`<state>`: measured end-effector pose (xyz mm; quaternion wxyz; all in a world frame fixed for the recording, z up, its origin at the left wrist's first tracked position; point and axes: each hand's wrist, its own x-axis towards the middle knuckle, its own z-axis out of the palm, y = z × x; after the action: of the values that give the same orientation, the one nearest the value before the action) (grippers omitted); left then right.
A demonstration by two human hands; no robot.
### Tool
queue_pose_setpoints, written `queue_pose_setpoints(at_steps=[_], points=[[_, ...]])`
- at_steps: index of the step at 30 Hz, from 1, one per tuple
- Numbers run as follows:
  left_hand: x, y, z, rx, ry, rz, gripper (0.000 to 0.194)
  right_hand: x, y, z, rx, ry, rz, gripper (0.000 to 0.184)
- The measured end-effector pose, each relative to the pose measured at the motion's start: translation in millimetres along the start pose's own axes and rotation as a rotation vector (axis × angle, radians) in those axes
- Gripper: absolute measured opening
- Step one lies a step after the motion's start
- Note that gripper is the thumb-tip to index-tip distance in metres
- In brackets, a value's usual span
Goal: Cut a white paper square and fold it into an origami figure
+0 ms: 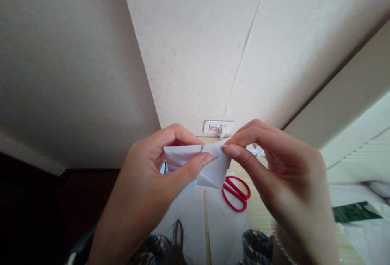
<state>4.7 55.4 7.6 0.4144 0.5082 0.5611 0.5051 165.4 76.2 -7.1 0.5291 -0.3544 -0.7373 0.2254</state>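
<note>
Held up between both hands is a folded piece of white paper [213,171] with several creases. My left hand [152,175] grips it from the left, the thumb pressed flat on its near face and the fingers mostly hidden behind. At the paper's upper right corner, my right hand [274,167] pinches the edge between thumb and index finger. Below the paper, a pair of scissors with red handles [236,194] lies on the table, its blades hidden.
White paper sheets [228,228] cover part of the light wooden table [265,208]. Crumpled paper [255,150] lies behind my right hand. A wall socket [217,127] with a white plug is at the back. To the right is a green packet [355,212].
</note>
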Motion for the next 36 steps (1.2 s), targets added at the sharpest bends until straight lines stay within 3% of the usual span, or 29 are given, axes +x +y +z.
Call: queue_pose_setpoints(at_steps=[4,11,15,18,20,27,36], points=[[-0.6,3.7,3.6,-0.031,0.001,-0.011,0.010,0.1,-0.5,-0.7,0.017,-0.006,0.004,0.017],[-0.5,2.9,0.8,0.027,0.034,0.069,0.020,-1.5,-3.1,2.5,0.012,-0.027,-0.006,0.018],[2.9,-1.6,0.4,-0.063,-0.034,0.078,0.006,-0.9,-2.0,1.2,0.008,0.003,0.010,0.020],[4.1,-4.4,3.0,-0.143,-0.029,0.043,0.029,-0.4,-0.4,-1.5,-0.026,0.051,0.000,0.022],[4.1,-5.1,5.0,-0.165,0.006,0.047,0.034,-0.6,0.1,-2.6,-0.044,0.062,0.005,0.023],[-0.5,2.3,5.9,-0.061,0.040,0.065,0.017,-0.4,-1.5,0.6,-0.004,0.049,0.023,0.021],[-1.4,0.4,6.3,-0.192,0.005,-0.018,0.050,-1.7,-2.4,-0.1,0.010,0.055,0.013,0.022]])
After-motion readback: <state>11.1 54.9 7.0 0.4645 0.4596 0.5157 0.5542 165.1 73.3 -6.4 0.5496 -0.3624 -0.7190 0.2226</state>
